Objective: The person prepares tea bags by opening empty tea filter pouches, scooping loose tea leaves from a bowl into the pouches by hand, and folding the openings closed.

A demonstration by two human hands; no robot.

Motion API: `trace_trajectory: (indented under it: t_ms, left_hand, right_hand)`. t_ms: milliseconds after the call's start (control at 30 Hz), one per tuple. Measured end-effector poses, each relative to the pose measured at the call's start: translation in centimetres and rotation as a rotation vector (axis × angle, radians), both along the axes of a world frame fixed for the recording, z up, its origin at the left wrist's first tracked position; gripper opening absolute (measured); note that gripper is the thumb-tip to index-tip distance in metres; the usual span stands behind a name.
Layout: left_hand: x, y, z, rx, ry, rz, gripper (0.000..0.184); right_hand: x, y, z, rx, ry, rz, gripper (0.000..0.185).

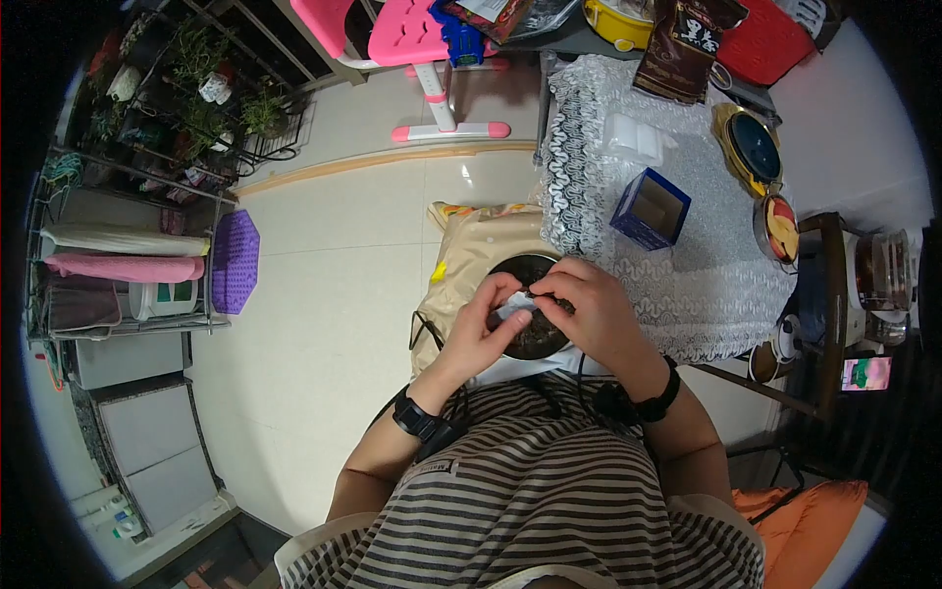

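Observation:
A small white tea bag [517, 302] is pinched between the thumb and fingers of my left hand [479, 332]. My right hand [594, 309] is closed at the bag's upper edge, and a dark bit like tea leaves shows at its fingertips. Directly below both hands is a round metal bowl [506, 265] of dark loose leaves [538, 342], partly covered by my fingers. The bowl rests over my lap, in front of a beige patterned cloth [478, 239].
On the lace-covered table [677, 304] at right are an open blue box [653, 208], a white stack in clear wrap [633, 137], a brown tea packet [689, 44] and a bowl of fruit slices [780, 228]. A pink chair [407, 34] stands ahead; a storage rack [128, 265] is left.

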State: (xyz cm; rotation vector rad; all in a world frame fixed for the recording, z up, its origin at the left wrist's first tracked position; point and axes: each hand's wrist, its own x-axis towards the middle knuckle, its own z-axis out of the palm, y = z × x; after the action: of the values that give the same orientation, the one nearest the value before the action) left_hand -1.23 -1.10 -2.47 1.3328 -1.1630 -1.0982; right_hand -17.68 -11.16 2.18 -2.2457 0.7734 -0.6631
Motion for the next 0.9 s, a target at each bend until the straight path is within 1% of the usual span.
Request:
trace_trajectory:
  t_ms: [67,100,167,200,267,400,467,600,700,767,900]
  left_hand:
    - [0.4,0.2,-1.1,0.221,0.247,0.03,0.022]
    - [0.3,0.1,-1.0,0.221,0.248,0.03,0.022]
    - [0.0,-0.1,-0.7,0.076,0.149,0.085,0.01]
    - [0.0,-0.2,-0.5,0.076,0.149,0.085,0.01]
    - [0.1,-0.3,-0.3,-0.008,-0.011,0.107,0.008]
    - [0.0,-0.3,-0.7,-0.018,0.055,0.138,0.007]
    - [-0.1,-0.1,-0.6,0.034,0.156,0.134,0.009]
    - [-0.1,0.1,-0.9,0.035,0.131,0.136,0.009]
    - [-0.4,0.0,-0.3,-0.031,0.129,0.149,0.009]
    - [-0.4,0.0,-0.1,-0.078,0.03,0.152,0.009]
    - [-0.5,-0.2,0.1,-0.096,0.015,0.146,0.009]
  right_hand:
    - [0.0,0.0,0.0,-0.004,-0.003,0.003,0.011]
    - [-0.1,0.0,0.0,-0.003,-0.003,0.003,0.011]
    - [-0.1,0.0,0.1,-0.004,0.009,0.018,0.014]
    - [-0.1,0.0,0.1,-0.004,0.009,0.018,0.014]
    - [-0.2,0.0,0.3,-0.006,0.031,0.019,0.014]
    - [-0.2,0.1,0.3,0.036,0.041,-0.008,0.014]
    - [-0.2,0.1,0.1,0.002,0.021,0.007,0.013]
    - [-0.2,0.1,0.3,0.006,0.029,0.039,0.013]
    - [-0.2,0.2,0.3,0.007,0.029,0.026,0.013]
    - [-0.2,0.2,0.2,0.056,-0.015,0.007,0.01]
    - [-0.2,0.1,0.4,0.04,-0.022,0.008,0.01]
